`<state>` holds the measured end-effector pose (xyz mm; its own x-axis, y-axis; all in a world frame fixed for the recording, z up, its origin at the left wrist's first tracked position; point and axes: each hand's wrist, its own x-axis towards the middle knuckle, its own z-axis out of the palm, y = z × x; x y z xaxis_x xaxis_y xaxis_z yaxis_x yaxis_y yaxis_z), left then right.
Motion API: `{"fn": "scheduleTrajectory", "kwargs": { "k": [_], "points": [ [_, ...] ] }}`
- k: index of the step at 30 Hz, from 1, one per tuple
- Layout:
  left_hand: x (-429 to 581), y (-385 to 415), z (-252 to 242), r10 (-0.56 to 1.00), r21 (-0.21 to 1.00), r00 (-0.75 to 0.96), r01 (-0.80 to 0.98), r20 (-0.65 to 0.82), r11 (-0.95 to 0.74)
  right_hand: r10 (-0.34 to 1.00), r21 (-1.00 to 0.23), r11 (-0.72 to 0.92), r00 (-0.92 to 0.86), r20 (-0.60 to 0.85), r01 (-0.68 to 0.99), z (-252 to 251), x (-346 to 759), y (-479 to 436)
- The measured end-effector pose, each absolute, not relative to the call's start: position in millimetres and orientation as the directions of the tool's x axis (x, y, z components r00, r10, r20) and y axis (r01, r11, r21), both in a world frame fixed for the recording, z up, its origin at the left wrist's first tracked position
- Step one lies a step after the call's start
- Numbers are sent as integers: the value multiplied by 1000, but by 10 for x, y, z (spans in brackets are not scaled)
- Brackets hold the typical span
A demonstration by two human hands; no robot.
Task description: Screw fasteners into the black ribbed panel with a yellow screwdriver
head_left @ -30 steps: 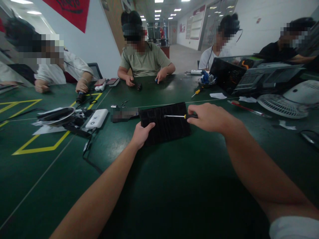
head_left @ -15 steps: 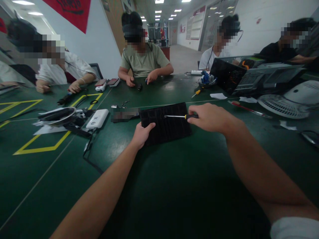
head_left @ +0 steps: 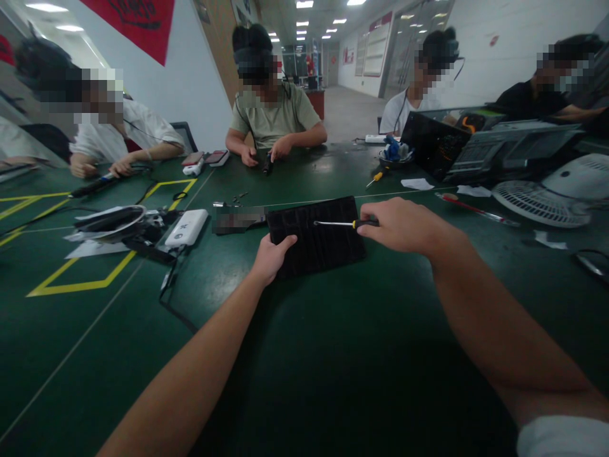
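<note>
The left hand (head_left: pixel 270 259) pinches the near left edge of a black panel (head_left: pixel 328 251), its thumb lying on top of the ribbed face and its other fingers mostly hidden beneath. The panel is straight ahead over the dark green table (head_left: pixel 304 368), slightly tilted, with its right end angled toward the far side; whether it rests fully on the tabletop, I cannot tell. The right hand (head_left: pixel 397 223) is closed around the black handle of a screwdriver (head_left: pixel 335 223) at the panel's right edge. The metal shaft points left across the panel's far half, and its tip sits at a small spot left of the middle; how firmly it presses there cannot be made out. Just left of the panel lies a dark flat piece (head_left: pixel 247 219), partly blurred, with small metal bits (head_left: pixel 238 200) beyond it. Farther left are a white device (head_left: pixel 186 228) with a black cable and a dark bundle (head_left: pixel 111 222) on white paper. On the far right side, a yellow-handled screwdriver (head_left: pixel 377 177) lies near a scrap of paper (head_left: pixel 417 184), and a white fan (head_left: pixel 547 200) lies in front of a grey metal case (head_left: pixel 518 147). Across the table sits a person in a green shirt (head_left: pixel 278 117), both hands near a small dark object (head_left: pixel 267 164).
</note>
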<state>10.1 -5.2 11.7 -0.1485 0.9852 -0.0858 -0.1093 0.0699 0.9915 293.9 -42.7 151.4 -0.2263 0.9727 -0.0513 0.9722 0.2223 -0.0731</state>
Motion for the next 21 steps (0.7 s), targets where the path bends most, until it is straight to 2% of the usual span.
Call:
{"fn": "scheduleTrajectory", "kwargs": {
  "k": [21],
  "points": [
    [80, -31, 73, 988, 994, -143, -99, -66, 52, 974, -22, 192, -193, -119, 981, 1568, 2853, -453]
  ]
}}
